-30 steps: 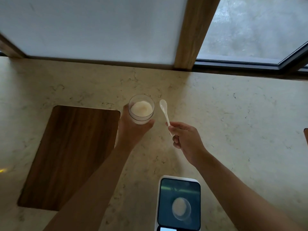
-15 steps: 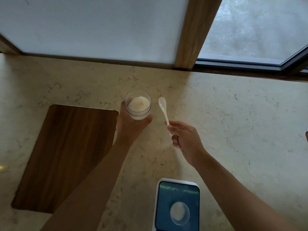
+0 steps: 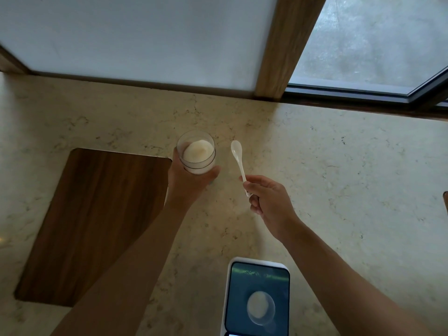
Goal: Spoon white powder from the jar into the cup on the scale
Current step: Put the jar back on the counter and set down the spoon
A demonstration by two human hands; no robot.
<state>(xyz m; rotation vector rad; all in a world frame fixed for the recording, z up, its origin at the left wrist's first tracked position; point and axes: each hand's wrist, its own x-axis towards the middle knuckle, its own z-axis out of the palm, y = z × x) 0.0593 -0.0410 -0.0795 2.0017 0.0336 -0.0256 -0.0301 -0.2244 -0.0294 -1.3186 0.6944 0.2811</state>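
Observation:
My left hand (image 3: 186, 180) grips a clear jar (image 3: 196, 152) of white powder from below and holds it over the marble counter, its mouth uncovered. To the right, my right hand (image 3: 266, 202) pinches the handle of a small white spoon (image 3: 238, 161); its bowl points away from me, looks empty, and stays apart from the jar. Near the bottom edge a white scale (image 3: 258, 297) with a dark top carries a clear cup (image 3: 260, 307) with white powder inside.
A dark wooden board (image 3: 92, 221) lies on the counter to the left, under my left forearm. A wooden post (image 3: 278, 47) and a window frame run along the counter's far edge. A small dark object (image 3: 445, 202) shows at the right edge.
The jar in my left hand has shifted slightly left and away from the spoon. The view tilted a little, so the scale sits higher in frame. The spoon has hardly moved.

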